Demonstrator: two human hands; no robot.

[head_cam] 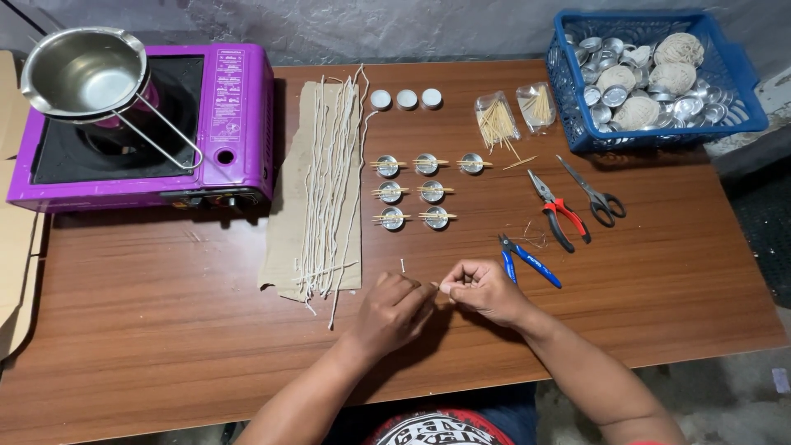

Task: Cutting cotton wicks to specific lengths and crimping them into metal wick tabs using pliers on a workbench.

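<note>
While the purple stove [140, 124] with its steel pot [82, 72] sits far off at the table's [165, 330] back left corner, any trouble looks likelier near the front edge, where the waxed strings [329, 189] on the cardboard [288, 214] lie close to the left hand [394, 309]. A careless forearm could sweep them off. Both it and the right hand [482, 290] pinch narrowly on a small stick [437, 285], which could snap or slip toward the blue cutters [527, 262].
</note>
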